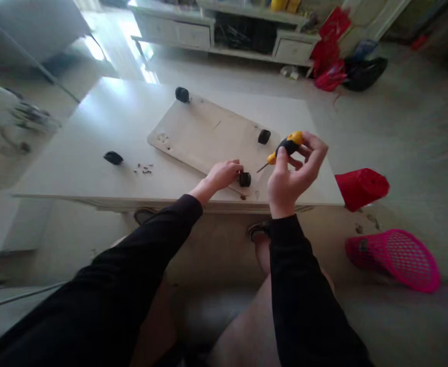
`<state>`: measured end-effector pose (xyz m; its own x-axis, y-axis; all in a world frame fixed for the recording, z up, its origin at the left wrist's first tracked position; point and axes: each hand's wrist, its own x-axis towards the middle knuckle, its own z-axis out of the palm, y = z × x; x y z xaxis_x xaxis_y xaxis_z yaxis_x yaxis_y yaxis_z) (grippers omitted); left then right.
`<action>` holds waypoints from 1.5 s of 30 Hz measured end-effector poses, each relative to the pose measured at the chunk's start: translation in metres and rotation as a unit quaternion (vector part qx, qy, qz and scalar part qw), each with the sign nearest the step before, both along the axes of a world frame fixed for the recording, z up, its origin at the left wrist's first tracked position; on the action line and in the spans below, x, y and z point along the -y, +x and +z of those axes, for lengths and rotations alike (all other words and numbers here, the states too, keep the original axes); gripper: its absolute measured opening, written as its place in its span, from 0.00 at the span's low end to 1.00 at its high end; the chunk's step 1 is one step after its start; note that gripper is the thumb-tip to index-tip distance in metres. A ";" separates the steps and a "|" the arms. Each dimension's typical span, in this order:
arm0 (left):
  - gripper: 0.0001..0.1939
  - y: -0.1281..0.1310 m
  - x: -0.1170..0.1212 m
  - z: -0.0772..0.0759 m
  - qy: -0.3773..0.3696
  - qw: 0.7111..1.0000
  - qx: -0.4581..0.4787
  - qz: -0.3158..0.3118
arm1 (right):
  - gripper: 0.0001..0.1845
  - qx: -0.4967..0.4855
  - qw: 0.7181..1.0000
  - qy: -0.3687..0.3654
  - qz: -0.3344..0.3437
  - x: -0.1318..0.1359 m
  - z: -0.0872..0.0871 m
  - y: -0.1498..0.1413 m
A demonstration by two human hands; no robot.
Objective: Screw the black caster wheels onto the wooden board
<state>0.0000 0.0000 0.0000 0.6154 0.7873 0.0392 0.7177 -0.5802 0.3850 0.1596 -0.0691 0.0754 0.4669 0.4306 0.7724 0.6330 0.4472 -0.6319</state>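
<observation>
Near the table's [74, 173] front edge, left of the board [208, 132], lies a loose caster [113, 157]. The left hand [225, 175] has its fingers bent against, perhaps round, the board's near-right caster [245, 179]; beside it, the right hand's [295, 171] fingers are clamped on a yellow-and-black screwdriver [290, 144], tip pointing down-left.

Above the middle of the board [220, 135] a hand could pass low, but at its right end the near wheel [245, 179], the far wheel [264, 136] and the screwdriver [287, 146] block the way.
</observation>
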 end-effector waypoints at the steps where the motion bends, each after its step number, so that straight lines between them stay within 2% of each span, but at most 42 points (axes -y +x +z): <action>1: 0.14 0.001 0.000 0.000 0.004 1.000 -0.003 0.003 | 0.22 0.002 1.000 -0.010 -0.002 0.000 0.000 0.000; 9: 0.13 0.006 0.004 0.003 0.029 0.999 -0.040 0.020 | 0.21 0.013 0.999 -0.041 -0.004 0.002 -0.001 0.001; 16: 0.15 0.002 0.003 0.005 0.022 0.999 -0.028 -0.009 | 0.23 0.022 0.998 -0.057 0.002 0.001 -0.004 0.004; 23: 0.15 0.004 0.003 0.001 0.024 0.999 -0.031 -0.004 | 0.22 0.023 0.997 -0.075 0.003 0.002 -0.003 0.005; 32: 0.14 0.007 0.007 0.003 0.036 0.997 -0.063 0.013 | 0.24 0.024 0.998 -0.055 0.007 0.000 -0.004 0.005; 39: 0.15 0.003 0.003 0.005 0.024 0.999 -0.042 -0.012 | 0.23 0.017 0.998 -0.052 0.006 0.001 -0.002 0.004; 45: 0.13 0.007 0.004 0.001 0.025 0.999 -0.033 0.016 | 0.23 0.014 0.998 -0.058 0.008 0.001 -0.003 0.004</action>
